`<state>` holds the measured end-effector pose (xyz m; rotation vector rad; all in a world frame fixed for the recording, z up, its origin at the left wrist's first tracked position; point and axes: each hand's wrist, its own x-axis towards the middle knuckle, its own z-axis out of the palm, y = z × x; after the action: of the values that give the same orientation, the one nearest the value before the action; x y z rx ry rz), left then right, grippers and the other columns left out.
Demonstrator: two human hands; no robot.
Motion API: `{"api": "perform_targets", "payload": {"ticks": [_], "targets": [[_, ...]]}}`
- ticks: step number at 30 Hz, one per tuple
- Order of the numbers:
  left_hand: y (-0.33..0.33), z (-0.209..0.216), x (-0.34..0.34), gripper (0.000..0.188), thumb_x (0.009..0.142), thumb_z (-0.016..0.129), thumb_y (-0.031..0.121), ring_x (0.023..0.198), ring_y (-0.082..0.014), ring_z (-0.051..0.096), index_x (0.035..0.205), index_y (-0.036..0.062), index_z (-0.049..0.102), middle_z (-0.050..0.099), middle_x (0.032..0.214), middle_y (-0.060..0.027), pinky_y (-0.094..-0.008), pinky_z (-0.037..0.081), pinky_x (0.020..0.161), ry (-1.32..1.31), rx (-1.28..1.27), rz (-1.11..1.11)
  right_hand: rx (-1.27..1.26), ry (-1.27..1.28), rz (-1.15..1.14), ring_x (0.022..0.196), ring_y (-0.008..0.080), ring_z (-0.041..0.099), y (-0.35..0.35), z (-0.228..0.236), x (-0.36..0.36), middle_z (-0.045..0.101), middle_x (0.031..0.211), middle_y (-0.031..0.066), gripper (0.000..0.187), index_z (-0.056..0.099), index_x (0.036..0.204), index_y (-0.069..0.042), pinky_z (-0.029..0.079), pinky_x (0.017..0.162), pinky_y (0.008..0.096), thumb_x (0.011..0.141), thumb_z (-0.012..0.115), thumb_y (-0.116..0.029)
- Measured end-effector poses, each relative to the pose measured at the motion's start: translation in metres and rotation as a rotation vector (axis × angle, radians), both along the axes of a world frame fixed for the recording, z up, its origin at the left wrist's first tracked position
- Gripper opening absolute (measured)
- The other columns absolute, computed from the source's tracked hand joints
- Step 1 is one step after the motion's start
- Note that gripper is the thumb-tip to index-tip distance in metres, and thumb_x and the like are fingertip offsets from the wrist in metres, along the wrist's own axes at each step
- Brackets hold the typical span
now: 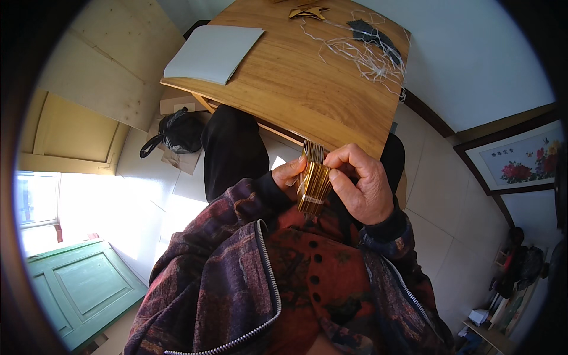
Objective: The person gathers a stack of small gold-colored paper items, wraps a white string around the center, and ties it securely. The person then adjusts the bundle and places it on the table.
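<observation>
A bundle of thin gold foil pieces [315, 183] is held upright before my chest, its edges fanned at the top. A pale band goes around its lower part. My left hand [288, 173] grips the bundle from the left, with most of its fingers hidden behind it. At the bundle's upper right edge, my right hand [364, 184] pinches with thumb and forefinger. Whether that pinch holds one piece or several, I cannot tell.
The wooden table [307, 80] stands ahead, over my knees. White sheets [214, 54] lie at its left, tangled white strings [376, 62] and a dark grey piece [374, 38] at the far right, a gold star shape [309, 12] at the back. A black plastic bag [179, 131] sits on the floor.
</observation>
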<state>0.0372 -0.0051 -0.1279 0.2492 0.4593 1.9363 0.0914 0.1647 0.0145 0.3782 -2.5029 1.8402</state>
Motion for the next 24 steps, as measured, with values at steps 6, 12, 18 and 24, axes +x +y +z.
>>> {"api": "perform_targets", "payload": {"ticks": [6, 12, 18, 24], "targets": [[0.0024, 0.0058, 0.0055, 0.064, 0.085, 0.053, 0.056, 0.097, -0.0248, 0.062, 0.123, 0.0054, 0.051, 0.063, 0.109, -0.012, -0.0405, 0.051, 0.083, -0.032, -0.098, 0.066, 0.016, 0.0, -0.026, 0.069, 0.0037, 0.051, -0.0032, 0.0009, -0.0002, 0.057, 0.083, 0.0027, 0.01, 0.052, 0.09, 0.001, 0.043, 0.063, 0.0195, 0.082, 0.05, 0.004], [0.0004, 0.0069, 0.0042, 0.063, 0.085, 0.053, 0.056, 0.098, -0.0234, 0.061, 0.123, 0.005, 0.052, 0.063, 0.11, -0.0111, -0.0397, 0.05, 0.084, -0.081, -0.065, 0.035, 0.002, 0.011, -0.046, 0.069, 0.0034, 0.05, -0.0058, 0.0014, -0.0012, 0.057, 0.082, 0.0023, 0.008, 0.052, 0.089, 0.001, 0.043, 0.063, 0.0192, 0.082, 0.051, 0.003], [-0.0008, 0.0065, 0.0033, 0.064, 0.086, 0.052, 0.056, 0.098, -0.022, 0.061, 0.123, 0.0039, 0.052, 0.063, 0.11, -0.0107, -0.0381, 0.05, 0.085, -0.014, -0.092, 0.047, -0.038, 0.011, -0.112, 0.064, 0.0163, 0.057, -0.0087, 0.0014, -0.0009, 0.058, 0.071, 0.0084, 0.005, 0.053, 0.08, -0.001, 0.046, 0.06, 0.0285, 0.078, 0.057, -0.002], [0.0012, 0.0091, 0.0052, 0.064, 0.086, 0.051, 0.057, 0.095, -0.0227, 0.062, 0.123, 0.0035, 0.052, 0.063, 0.108, -0.0116, -0.0378, 0.051, 0.083, -0.039, -0.059, 0.049, -0.061, 0.004, -0.074, 0.062, 0.0167, 0.056, -0.007, -0.0003, -0.0011, 0.057, 0.069, 0.0085, 0.006, 0.053, 0.08, -0.001, 0.045, 0.058, 0.0284, 0.079, 0.058, -0.003]]}}
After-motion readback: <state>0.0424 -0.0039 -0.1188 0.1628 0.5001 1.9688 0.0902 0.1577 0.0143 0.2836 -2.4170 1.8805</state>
